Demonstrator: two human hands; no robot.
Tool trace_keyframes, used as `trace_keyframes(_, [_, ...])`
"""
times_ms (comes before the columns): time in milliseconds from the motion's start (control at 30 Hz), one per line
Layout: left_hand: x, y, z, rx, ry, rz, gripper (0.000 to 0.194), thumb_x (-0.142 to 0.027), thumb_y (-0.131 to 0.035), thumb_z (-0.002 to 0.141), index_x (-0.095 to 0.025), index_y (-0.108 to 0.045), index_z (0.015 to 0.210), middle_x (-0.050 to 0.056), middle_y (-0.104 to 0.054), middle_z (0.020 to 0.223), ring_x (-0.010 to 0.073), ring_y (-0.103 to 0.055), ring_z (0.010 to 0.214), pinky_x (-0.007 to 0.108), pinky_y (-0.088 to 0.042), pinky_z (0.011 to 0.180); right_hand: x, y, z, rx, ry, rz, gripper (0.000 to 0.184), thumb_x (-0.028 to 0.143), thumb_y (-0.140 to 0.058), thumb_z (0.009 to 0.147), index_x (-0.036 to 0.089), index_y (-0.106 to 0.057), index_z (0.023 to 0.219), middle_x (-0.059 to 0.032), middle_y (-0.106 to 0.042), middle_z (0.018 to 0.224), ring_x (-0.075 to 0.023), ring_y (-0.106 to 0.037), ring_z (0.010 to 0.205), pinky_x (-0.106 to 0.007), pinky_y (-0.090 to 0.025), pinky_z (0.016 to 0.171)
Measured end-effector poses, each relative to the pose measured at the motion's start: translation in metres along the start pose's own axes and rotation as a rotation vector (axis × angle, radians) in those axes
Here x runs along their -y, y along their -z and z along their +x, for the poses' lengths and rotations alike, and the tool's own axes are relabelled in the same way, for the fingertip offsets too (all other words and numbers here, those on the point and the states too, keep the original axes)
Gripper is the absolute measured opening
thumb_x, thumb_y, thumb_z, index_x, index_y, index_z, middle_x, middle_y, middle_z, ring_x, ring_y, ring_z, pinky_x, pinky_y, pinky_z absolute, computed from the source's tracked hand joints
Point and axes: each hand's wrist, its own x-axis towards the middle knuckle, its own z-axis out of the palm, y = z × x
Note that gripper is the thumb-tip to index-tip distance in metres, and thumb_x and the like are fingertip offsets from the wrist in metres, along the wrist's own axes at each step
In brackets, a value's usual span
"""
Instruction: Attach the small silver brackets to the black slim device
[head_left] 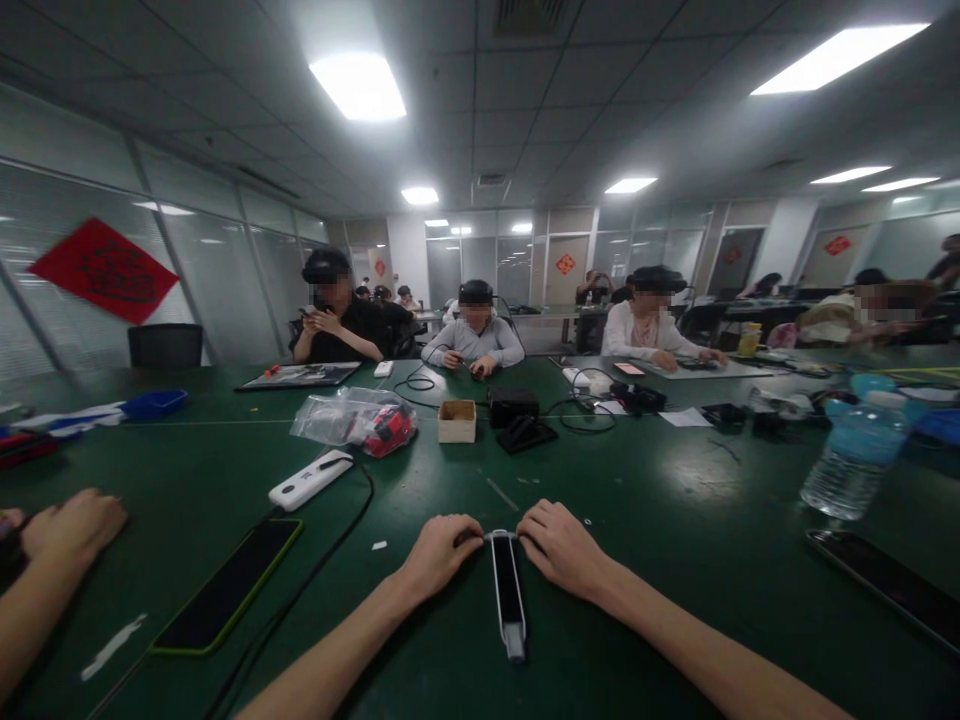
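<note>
A long, narrow item with a dark face, a pale grey frame and a light block at its near end lies on the green table in front of me. I cannot make out its exact kind. My left hand is closed in a pinch at the left of its far end. From the right, my right hand pinches the same far end, with its fingers curled. The fingertips hide the small pale parts they grip.
A green-edged phone, a white power strip with a black cable, and a co-worker's hand are left. Ahead stand a small box and a plastic bag. A water bottle and dark phone are right.
</note>
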Motion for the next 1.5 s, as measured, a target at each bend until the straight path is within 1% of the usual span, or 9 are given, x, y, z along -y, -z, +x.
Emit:
trace_keyframes(200, [0.000, -0.001, 0.001, 0.001, -0.009, -0.031, 0.013, -0.025, -0.053, 0.087, -0.020, -0.065, 0.091, -0.001, -0.068, 0.088, 0.0148, -0.061, 0.079, 0.023, -0.043, 0.072, 0.001, 0.002, 0.001, 0.008, 0.001, 0.005, 0.022, 0.019, -0.043, 0.091, 0.015, -0.064, 0.099, -0.0076, -0.064, 0.097, -0.0185, -0.054, 0.088, -0.032, -0.041, 0.074])
trace_keyframes(600, [-0.001, -0.010, 0.001, -0.005, -0.043, 0.084, 0.012, -0.023, -0.055, 0.086, -0.022, -0.061, 0.097, 0.000, -0.066, 0.091, 0.0162, -0.059, 0.082, 0.026, -0.043, 0.074, -0.005, 0.002, 0.001, -0.009, 0.029, -0.021, 0.021, 0.022, -0.045, 0.090, 0.016, -0.064, 0.098, -0.0073, -0.064, 0.096, -0.0185, -0.053, 0.089, -0.031, -0.040, 0.074])
trace_keyframes(700, [-0.002, -0.007, 0.001, 0.013, -0.031, 0.076, 0.016, -0.022, -0.056, 0.085, -0.022, -0.060, 0.100, 0.000, -0.066, 0.094, 0.0165, -0.059, 0.083, 0.027, -0.042, 0.075, -0.020, 0.012, 0.000, -0.075, 0.013, -0.052, 0.020, 0.023, -0.047, 0.089, 0.016, -0.064, 0.098, -0.0080, -0.063, 0.098, -0.0189, -0.053, 0.090, -0.031, -0.040, 0.076])
trace_keyframes(833, [-0.001, -0.007, 0.001, 0.014, -0.013, 0.052, 0.015, -0.024, -0.055, 0.085, -0.022, -0.060, 0.099, 0.001, -0.065, 0.097, 0.0172, -0.059, 0.084, 0.027, -0.042, 0.074, -0.056, 0.030, -0.008, -0.142, -0.096, -0.122, 0.023, 0.022, -0.043, 0.090, 0.016, -0.064, 0.097, -0.0093, -0.063, 0.098, -0.0195, -0.053, 0.092, -0.032, -0.039, 0.080])
trace_keyframes(900, [0.000, -0.007, 0.002, 0.016, 0.001, 0.057, 0.014, -0.025, -0.054, 0.085, -0.021, -0.060, 0.097, 0.002, -0.065, 0.095, 0.0177, -0.058, 0.083, 0.028, -0.042, 0.074, -0.073, 0.039, -0.013, -0.077, -0.157, -0.130, 0.023, 0.022, -0.043, 0.090, 0.017, -0.064, 0.097, -0.0086, -0.064, 0.097, -0.0192, -0.054, 0.091, -0.032, -0.039, 0.080])
trace_keyframes(967, [0.000, -0.007, 0.002, 0.015, 0.008, 0.057, 0.013, -0.025, -0.053, 0.085, -0.021, -0.060, 0.096, 0.001, -0.064, 0.094, 0.0182, -0.058, 0.084, 0.028, -0.042, 0.074, -0.085, 0.044, -0.018, 0.053, -0.199, -0.117, 0.022, 0.021, -0.044, 0.089, 0.018, -0.065, 0.094, -0.0074, -0.064, 0.094, -0.0188, -0.055, 0.090, -0.031, -0.040, 0.079])
trace_keyframes(1100, [0.001, -0.007, 0.003, 0.010, 0.015, 0.062, 0.010, -0.026, -0.054, 0.085, -0.021, -0.060, 0.092, 0.001, -0.064, 0.092, 0.0182, -0.057, 0.082, 0.029, -0.042, 0.074, -0.090, 0.045, -0.022, 0.244, -0.217, -0.052, 0.018, 0.022, -0.048, 0.086, 0.020, -0.066, 0.092, -0.0059, -0.063, 0.093, -0.0184, -0.056, 0.089, -0.028, -0.040, 0.076])
trace_keyframes(1267, [0.001, -0.007, 0.003, 0.002, 0.030, 0.072, 0.008, -0.027, -0.054, 0.086, -0.021, -0.060, 0.088, 0.000, -0.063, 0.088, 0.0177, -0.057, 0.079, 0.029, -0.041, 0.073, -0.082, 0.038, -0.020, 0.274, -0.196, -0.043, 0.016, 0.025, -0.056, 0.083, 0.021, -0.067, 0.095, -0.0064, -0.063, 0.096, -0.0209, -0.055, 0.092, -0.029, -0.041, 0.075])
trace_keyframes(1500, [0.001, -0.007, 0.004, 0.002, 0.029, 0.072, 0.006, -0.025, -0.055, 0.085, -0.021, -0.059, 0.085, 0.000, -0.064, 0.087, 0.0177, -0.057, 0.078, 0.028, -0.041, 0.070, -0.079, 0.033, -0.019, 0.261, -0.172, -0.081, 0.016, 0.016, -0.056, 0.081, 0.021, -0.070, 0.087, -0.0074, -0.065, 0.090, -0.0214, -0.057, 0.089, -0.029, -0.042, 0.073])
